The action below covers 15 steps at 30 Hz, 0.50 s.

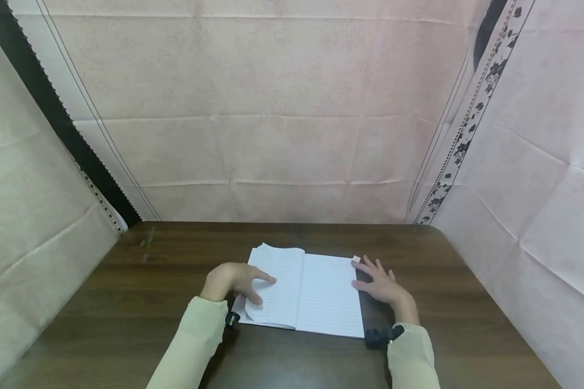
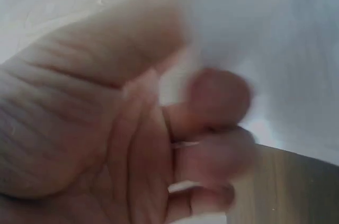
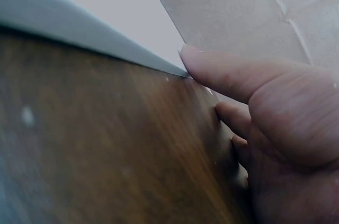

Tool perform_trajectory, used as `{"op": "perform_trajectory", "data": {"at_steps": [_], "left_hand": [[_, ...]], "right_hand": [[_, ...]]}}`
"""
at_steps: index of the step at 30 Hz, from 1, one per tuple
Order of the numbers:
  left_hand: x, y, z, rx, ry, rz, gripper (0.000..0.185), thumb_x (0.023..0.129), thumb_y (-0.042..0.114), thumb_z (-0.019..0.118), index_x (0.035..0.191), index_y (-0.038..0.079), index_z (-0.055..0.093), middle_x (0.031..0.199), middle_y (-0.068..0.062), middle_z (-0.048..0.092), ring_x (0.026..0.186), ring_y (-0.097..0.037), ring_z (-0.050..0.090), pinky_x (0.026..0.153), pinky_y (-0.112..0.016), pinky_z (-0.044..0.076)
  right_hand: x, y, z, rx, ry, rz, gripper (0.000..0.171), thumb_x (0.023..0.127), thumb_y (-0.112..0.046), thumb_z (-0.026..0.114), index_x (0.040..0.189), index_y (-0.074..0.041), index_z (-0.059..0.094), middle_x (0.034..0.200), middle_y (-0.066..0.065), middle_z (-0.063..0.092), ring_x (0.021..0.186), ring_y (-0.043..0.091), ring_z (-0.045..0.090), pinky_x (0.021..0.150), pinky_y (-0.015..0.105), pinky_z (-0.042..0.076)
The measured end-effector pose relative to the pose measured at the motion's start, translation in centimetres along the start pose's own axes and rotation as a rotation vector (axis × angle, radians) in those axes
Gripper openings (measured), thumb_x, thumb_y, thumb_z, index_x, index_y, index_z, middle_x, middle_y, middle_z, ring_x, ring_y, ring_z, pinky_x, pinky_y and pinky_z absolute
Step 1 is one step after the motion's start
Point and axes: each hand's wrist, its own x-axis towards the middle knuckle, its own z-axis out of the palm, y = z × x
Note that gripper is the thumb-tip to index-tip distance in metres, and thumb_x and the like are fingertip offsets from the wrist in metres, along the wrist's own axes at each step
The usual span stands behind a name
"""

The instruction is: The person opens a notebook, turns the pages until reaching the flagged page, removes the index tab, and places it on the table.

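An open lined notebook (image 1: 321,294) lies flat on a dark wooden table (image 1: 151,292). My left hand (image 1: 240,282) lies on the left-hand pages (image 2: 275,33). Its fingers are curled onto the paper and the thumb is by the pages' lower corner, which curls upward. The left wrist view is blurred, showing bent fingertips (image 2: 217,97) against white paper. My right hand (image 1: 382,283) rests on the table beside the notebook's right edge with its fingers spread. Its thumb tip (image 3: 188,57) touches the edge of the notebook (image 3: 79,23).
Pale pink cloth (image 1: 282,119) hangs behind and on both sides of the table. A dark band (image 1: 53,113) runs down the left side. A small white tab (image 1: 356,259) sticks out at the notebook's far right corner. Bare wood (image 3: 106,144) surrounds the notebook.
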Motion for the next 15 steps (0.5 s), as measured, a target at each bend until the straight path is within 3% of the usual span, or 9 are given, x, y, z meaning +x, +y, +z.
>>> {"op": "perform_trajectory", "data": {"at_steps": [3,6,10,15], "left_hand": [[0.5,-0.3,0.1,0.061,0.020,0.066,0.064,0.081,0.033,0.084,0.139,0.043,0.058,0.149,-0.006,0.048,0.133,-0.031,0.046,0.104,-0.057,0.038],[0.9,-0.6,0.1,0.054,0.031,0.123,0.069,0.081,0.034,0.084,0.143,0.041,0.055,0.153,-0.004,0.045,0.142,-0.031,0.036,0.110,-0.059,0.031],[1.5,-0.8,0.3,0.073,0.082,0.168,0.074,0.079,0.035,0.085,0.146,0.038,0.052,0.154,-0.009,0.042,0.142,-0.033,0.035,0.108,-0.057,0.034],[1.9,-0.8,0.7,0.163,0.234,0.106,0.086,0.071,0.037,0.091,0.147,0.038,0.051,0.134,-0.013,0.040,0.116,-0.029,0.043,0.088,-0.049,0.045]], "right_hand": [[0.0,0.0,0.0,0.001,-0.003,0.001,0.069,0.096,-0.042,0.063,0.154,-0.014,0.039,0.164,0.023,0.010,0.148,0.049,-0.007,0.109,0.070,-0.012],[0.0,0.0,0.1,-0.002,0.002,0.000,0.069,0.096,-0.042,0.063,0.154,-0.014,0.039,0.164,0.023,0.011,0.148,0.048,-0.006,0.109,0.070,-0.011],[0.0,0.0,0.1,-0.001,0.005,-0.002,0.069,0.096,-0.040,0.064,0.154,-0.013,0.040,0.164,0.024,0.011,0.148,0.049,-0.006,0.109,0.070,-0.011],[-0.1,-0.1,0.0,0.003,0.002,0.009,0.068,0.096,-0.040,0.064,0.154,-0.014,0.040,0.164,0.023,0.011,0.148,0.048,-0.007,0.109,0.069,-0.011]]}}
